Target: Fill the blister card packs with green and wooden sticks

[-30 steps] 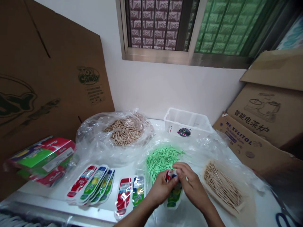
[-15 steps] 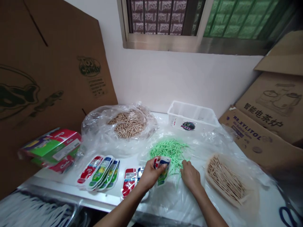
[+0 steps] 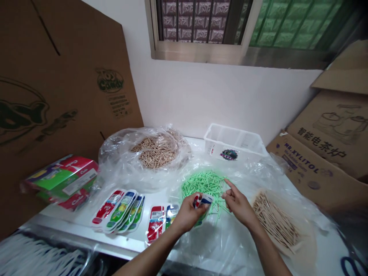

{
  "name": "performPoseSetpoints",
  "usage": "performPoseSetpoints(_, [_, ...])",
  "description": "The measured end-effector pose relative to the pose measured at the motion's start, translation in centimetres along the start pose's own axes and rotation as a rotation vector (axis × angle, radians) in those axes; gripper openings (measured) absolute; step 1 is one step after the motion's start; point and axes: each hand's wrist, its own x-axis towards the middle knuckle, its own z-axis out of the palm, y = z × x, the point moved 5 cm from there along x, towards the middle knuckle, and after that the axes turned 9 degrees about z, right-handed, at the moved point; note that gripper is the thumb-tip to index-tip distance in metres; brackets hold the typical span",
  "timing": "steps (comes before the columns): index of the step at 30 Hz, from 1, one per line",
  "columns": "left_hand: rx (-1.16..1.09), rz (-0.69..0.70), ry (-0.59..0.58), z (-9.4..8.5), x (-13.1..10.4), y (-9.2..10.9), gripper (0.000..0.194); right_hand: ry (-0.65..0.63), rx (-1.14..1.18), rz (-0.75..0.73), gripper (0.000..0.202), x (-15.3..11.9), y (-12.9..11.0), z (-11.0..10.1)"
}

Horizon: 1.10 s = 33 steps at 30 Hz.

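Observation:
My left hand (image 3: 191, 212) grips a small flat candy-style packet (image 3: 207, 199) with red, blue and green print, partly hidden by the fingers. My right hand (image 3: 237, 203) is at the right edge of a heap of short light-green sticks (image 3: 201, 184). Its index finger is stretched out and apart from the thumb; I see nothing held between them. Below and left of my left hand lie a red packet (image 3: 156, 224) and a blue-green packet (image 3: 171, 214), partly behind my forearm. Further left, several similar packets (image 3: 122, 211) overlap in a fanned stack.
A clear bag (image 3: 115, 149) of brown sticks (image 3: 156, 153) lies at the back. Behind the green heap stands a translucent bin (image 3: 215, 147). Brown sticks (image 3: 276, 222) fill a tray on the right, with scissors (image 3: 349, 264) near the corner. Cartons (image 3: 71, 126) flank both sides.
My right hand has lifted slightly up and right, its index finger now extended. The packet in my left hand has tilted and shifted a little right.

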Motion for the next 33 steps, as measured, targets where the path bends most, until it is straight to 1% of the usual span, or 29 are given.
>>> performPoseSetpoints(2, [0.042, 0.020, -0.033, 0.6, 0.0, 0.3, 0.016, 0.028, 0.304, -0.062, 0.052, -1.2, -2.2, -0.8])
performPoseSetpoints(4, [0.074, 0.035, -0.069, 1.2, 0.0, 0.6, 0.014, 0.116, 0.416, -0.120, 0.047, -2.3, -3.9, -1.3])
performPoseSetpoints(6, [0.097, 0.055, -0.106, 1.8, -0.1, 0.8, 0.013, 0.212, 0.439, -0.151, 0.038, -3.3, -4.7, -1.2])
performPoseSetpoints(7, [0.107, 0.067, -0.118, 2.0, -0.2, 1.0, 0.013, 0.244, 0.439, -0.157, 0.035, -3.6, -4.8, -1.0])
performPoseSetpoints(9, [0.119, 0.088, -0.120, 2.3, -0.2, 1.1, 0.012, 0.262, 0.420, -0.165, 0.029, -4.1, -4.7, -0.3])
performPoseSetpoints(11, [0.116, 0.099, -0.109, 2.4, -0.3, 1.2, 0.013, 0.239, 0.355, -0.195, 0.022, -4.4, -4.7, 0.2])
performPoseSetpoints(13, [0.099, 0.110, -0.112, 2.5, -0.2, 1.1, 0.014, 0.213, 0.242, -0.274, 0.017, -4.8, -4.9, 0.4])
performPoseSetpoints(16, [0.036, 0.109, -0.096, 2.6, -0.1, 1.0, 0.020, 0.191, 0.096, -0.380, 0.022, -5.6, -5.3, 0.1])
performPoseSetpoints(17, [0.010, 0.097, -0.077, 2.5, -0.1, 0.9, 0.023, 0.183, 0.073, -0.384, 0.022, -5.8, -5.3, 0.0])
performPoseSetpoints(19, [-0.022, 0.069, -0.043, 2.5, 0.0, 0.8, 0.025, 0.155, 0.049, -0.343, 0.023, -6.3, -4.8, -0.3])
performPoseSetpoints(20, [-0.020, 0.062, -0.046, 2.6, 0.1, 0.9, 0.027, 0.149, 0.038, -0.310, 0.023, -6.5, -4.4, -0.4])
performPoseSetpoints(21, [-0.010, 0.059, -0.074, 2.8, 0.1, 1.0, 0.028, 0.155, 0.027, -0.272, 0.024, -6.7, -4.0, -0.7])
performPoseSetpoints(23, [-0.003, 0.033, -0.204, 3.7, -0.1, 1.2, 0.032, 0.178, 0.010, -0.207, 0.027, -7.0, -2.9, -1.6])
performPoseSetpoints(24, [-0.013, -0.002, -0.278, 4.2, -0.2, 1.2, 0.033, 0.179, 0.004, -0.182, 0.027, -7.1, -2.3, -2.3])
performPoseSetpoints(25, [-0.024, -0.049, -0.334, 4.6, -0.4, 1.1, 0.035, 0.171, -0.004, -0.161, 0.027, -7.0, -1.5, -3.2])
performPoseSetpoints(26, [-0.030, -0.093, -0.362, 4.9, -0.5, 1.0, 0.038, 0.159, -0.020, -0.139, 0.027, -6.8, -0.5, -4.3])
performPoseSetpoints(28, [-0.008, -0.116, -0.341, 5.0, -0.5, 0.9, 0.043, 0.152, -0.120, -0.067, 0.030, -6.0, 2.3, -7.2])
performPoseSetpoints(29, [0.016, -0.093, -0.309, 4.9, -0.3, 1.0, 0.044, 0.186, -0.237, -0.005, 0.031, -5.5, 4.0, -8.9])
performPoseSetpoints(30, [0.041, -0.063, -0.277, 4.7, -0.1, 1.1, 0.045, 0.214, -0.422, 0.090, 0.031, -4.9, 6.0, -10.6])
performPoseSetpoints(31, [0.061, -0.036, -0.247, 4.6, 0.1, 1.2, 0.045, 0.196, -0.641, 0.199, 0.031, -4.3, 8.1, -12.1])
performPoseSetpoints(33, [0.081, -0.026, -0.187, 4.5, 0.4, 1.3, 0.044, 0.185, -0.762, 0.304, 0.025, -3.1, 11.5, -14.3])
